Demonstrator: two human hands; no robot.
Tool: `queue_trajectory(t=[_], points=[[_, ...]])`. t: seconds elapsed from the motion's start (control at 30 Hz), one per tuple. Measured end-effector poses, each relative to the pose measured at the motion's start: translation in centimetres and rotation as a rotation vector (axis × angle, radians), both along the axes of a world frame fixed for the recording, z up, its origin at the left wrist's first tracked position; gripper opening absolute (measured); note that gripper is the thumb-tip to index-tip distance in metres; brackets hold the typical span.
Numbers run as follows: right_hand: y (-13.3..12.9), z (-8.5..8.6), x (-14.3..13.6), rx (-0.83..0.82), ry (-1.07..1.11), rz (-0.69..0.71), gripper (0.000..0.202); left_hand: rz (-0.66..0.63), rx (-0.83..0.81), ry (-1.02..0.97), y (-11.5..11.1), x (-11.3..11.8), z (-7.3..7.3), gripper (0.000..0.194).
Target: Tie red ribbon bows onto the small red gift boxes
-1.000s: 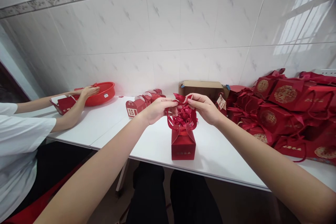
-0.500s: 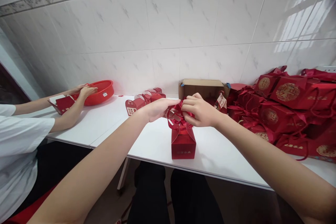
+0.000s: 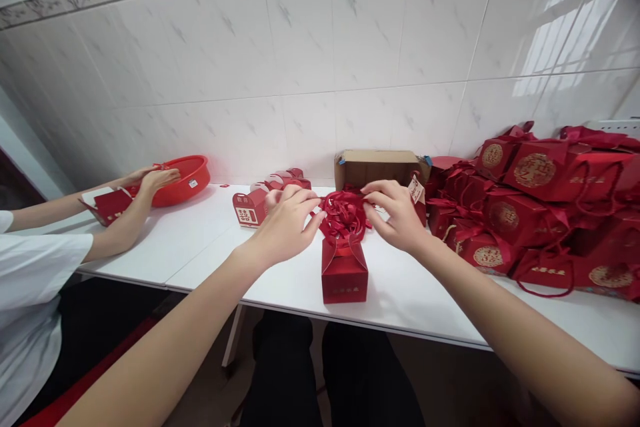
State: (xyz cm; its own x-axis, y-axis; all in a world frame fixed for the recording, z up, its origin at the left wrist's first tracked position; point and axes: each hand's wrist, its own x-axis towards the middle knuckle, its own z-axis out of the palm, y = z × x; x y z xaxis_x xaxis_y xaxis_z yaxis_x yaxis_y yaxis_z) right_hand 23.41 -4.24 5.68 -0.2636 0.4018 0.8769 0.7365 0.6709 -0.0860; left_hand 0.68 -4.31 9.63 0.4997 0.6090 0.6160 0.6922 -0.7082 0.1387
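In front of me on the white table stands a small red gift box [image 3: 345, 277] with gold lettering and folded-in top flaps. Above it is a tangle of red ribbon [image 3: 345, 213]; I cannot tell which strands belong to the box. My left hand [image 3: 290, 223] is at the ribbon's left side, thumb and fingertips pinching its edge. On the opposite side, my right hand [image 3: 395, 213] pinches the ribbon between thumb and forefinger. The exact strands at the fingertips are too small to make out.
Behind the ribbon is an open cardboard box [image 3: 385, 167]. A row of red-and-white boxes [image 3: 247, 210] stands to its left. Finished-looking red gift boxes [image 3: 535, 173] are piled at the right. A co-worker's hands [image 3: 155, 180] reach over a red basin [image 3: 187, 180] at left.
My hands have drawn apart, the left moving left and the right moving right, showing more ribbon between them. The gift box stays in place. The view has shifted slightly.
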Motion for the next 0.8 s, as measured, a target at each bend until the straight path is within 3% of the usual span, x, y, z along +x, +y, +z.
queue_trajectory(t=[0.13, 0.27, 0.37, 0.43, 0.5, 0.6, 0.67, 0.73, 0.8], points=[[-1.2, -3.4, 4.3, -0.138, 0.215, -0.073, 0.014, 0.276, 0.015, 0.083, -0.9, -4.4, -2.3, 0.035], [-2.5, -7.9, 9.2, -0.278, 0.345, -0.187, 0.021, 0.514, -0.258, 0.084, -1.5, -9.7, -6.0, 0.040], [-2.9, -11.0, 11.4, -0.459, 0.437, -0.244, 0.028, 0.511, -0.526, 0.089, -1.8, -12.1, -8.6, 0.040], [-2.7, -12.2, 11.8, -0.599, 0.493, -0.258, 0.028, 0.470, -0.615, 0.103, -1.7, -12.4, -9.8, 0.038], [-2.3, -12.4, 11.3, -0.597, 0.563, -0.324, 0.031, 0.493, -0.582, 0.078, -1.5, -11.7, -10.3, 0.035], [-2.0, -10.9, 9.1, -0.360, 0.545, -0.405, 0.046, 0.482, -0.437, -0.066, -1.0, -9.3, -10.1, 0.030], [-2.0, -9.3, 6.8, -0.301, 0.422, -0.278, 0.040, 0.309, -0.418, -0.177, -0.7, -6.9, -9.9, 0.026], [-2.0, -8.0, 4.1, -0.391, 0.278, -0.054, 0.034, 0.126, -0.426, -0.275, -0.4, -4.4, -9.8, 0.023], [-1.8, -7.0, 1.6, -0.524, 0.140, 0.116, 0.043, 0.002, -0.453, -0.355, 0.0, -2.0, -10.1, 0.022]])
